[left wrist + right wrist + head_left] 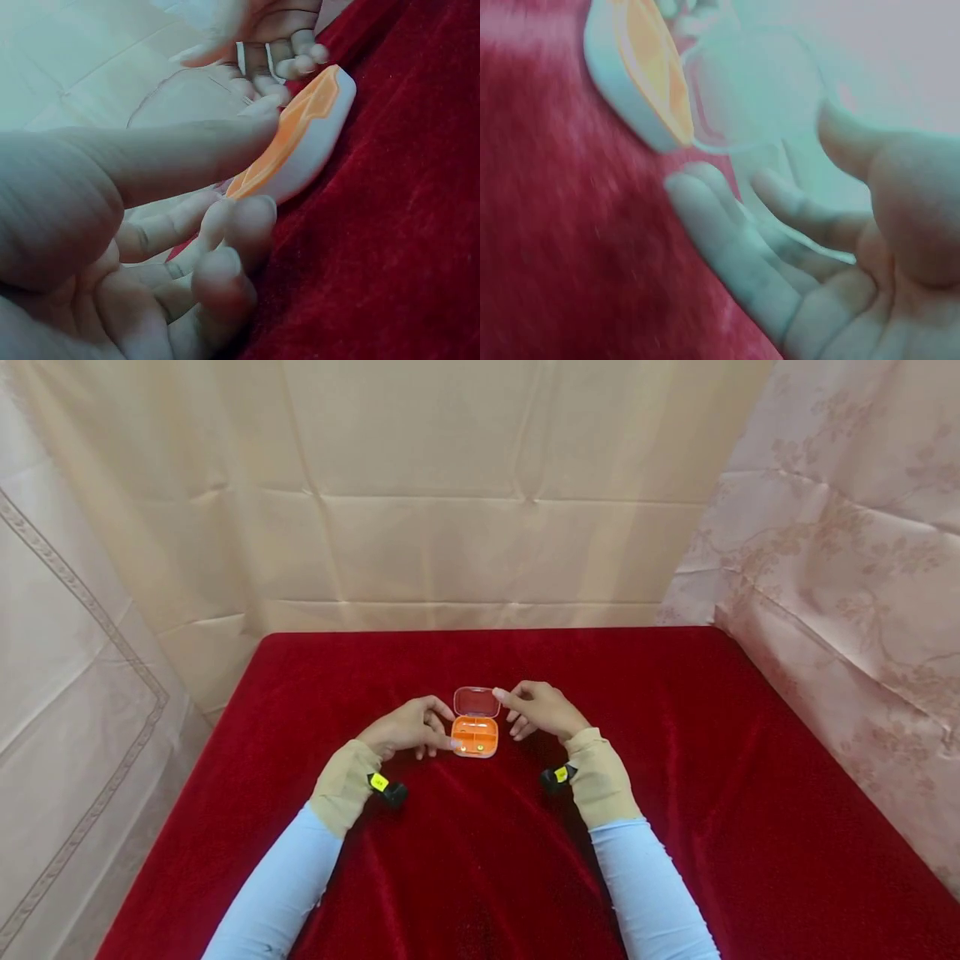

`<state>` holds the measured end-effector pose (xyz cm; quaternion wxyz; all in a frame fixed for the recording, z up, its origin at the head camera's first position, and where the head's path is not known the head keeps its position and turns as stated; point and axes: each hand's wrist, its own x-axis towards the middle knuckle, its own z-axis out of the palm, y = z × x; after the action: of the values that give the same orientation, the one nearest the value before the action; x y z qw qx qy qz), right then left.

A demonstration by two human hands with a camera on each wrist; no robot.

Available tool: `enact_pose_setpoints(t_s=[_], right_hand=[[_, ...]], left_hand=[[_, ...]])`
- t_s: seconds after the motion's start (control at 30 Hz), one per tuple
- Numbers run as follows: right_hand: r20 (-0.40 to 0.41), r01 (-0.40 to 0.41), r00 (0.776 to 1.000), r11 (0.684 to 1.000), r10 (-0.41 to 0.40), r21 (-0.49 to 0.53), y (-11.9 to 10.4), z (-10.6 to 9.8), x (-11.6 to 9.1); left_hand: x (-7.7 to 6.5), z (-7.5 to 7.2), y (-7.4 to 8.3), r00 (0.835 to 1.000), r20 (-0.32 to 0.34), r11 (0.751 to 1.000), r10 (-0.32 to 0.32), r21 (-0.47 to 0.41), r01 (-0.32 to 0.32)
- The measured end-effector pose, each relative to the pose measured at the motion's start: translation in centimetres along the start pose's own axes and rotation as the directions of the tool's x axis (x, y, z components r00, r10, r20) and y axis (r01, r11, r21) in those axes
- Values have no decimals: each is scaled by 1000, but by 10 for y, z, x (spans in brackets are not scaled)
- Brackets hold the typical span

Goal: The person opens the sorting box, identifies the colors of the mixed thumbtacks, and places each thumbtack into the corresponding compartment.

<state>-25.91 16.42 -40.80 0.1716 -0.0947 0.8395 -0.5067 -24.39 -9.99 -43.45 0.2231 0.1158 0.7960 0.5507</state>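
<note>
A small pill box [487, 737] with an orange divided inside and a white outer shell [319, 146] stands on the red cloth. Its clear lid [476, 702] is raised at the far side. Two tiny yellowish pieces [480, 747] lie in the near compartments. My left hand [408, 725] holds the box by its left side, thumb over the near rim and fingers at the side. On the right, my right hand [547, 708] has its thumb at the lid's right edge; whether it touches is unclear. Its other fingers are loosely bent beside the box, holding nothing.
The red velvet cloth [712, 793] covers the table, with its far edge beyond the box. A beige curtain [450, 552] hangs behind, a pale patterned one [847, 543] on the right and a white one [67, 677] on the left.
</note>
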Motion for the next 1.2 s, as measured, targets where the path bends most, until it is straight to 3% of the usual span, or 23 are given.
enact_pose_setpoints(t_s=[0.17, 0.33, 0.5, 0.83, 1.2], right_hand=[[-48, 15, 999, 993, -9, 121, -4, 9, 3], [-36, 21, 999, 981, -14, 191, -5, 14, 6], [2, -24, 1000, 971, 24, 236, -5, 15, 5], [72, -69, 996, 969, 53, 235, -8, 12, 2], [112, -27, 994, 981, 5, 191, -3, 8, 3]], left_hand=[[-1, 5, 3, 1000, -7, 998, 4, 66, -4], [-1, 9, 4, 999, -40, 995, 0, 104, 4], [0, 10, 3, 999, -44, 995, -4, 103, 9], [0, 6, 5, 1000, -15, 989, 2, 150, 0], [-1, 7, 4, 1000, -19, 989, 7, 145, -4]])
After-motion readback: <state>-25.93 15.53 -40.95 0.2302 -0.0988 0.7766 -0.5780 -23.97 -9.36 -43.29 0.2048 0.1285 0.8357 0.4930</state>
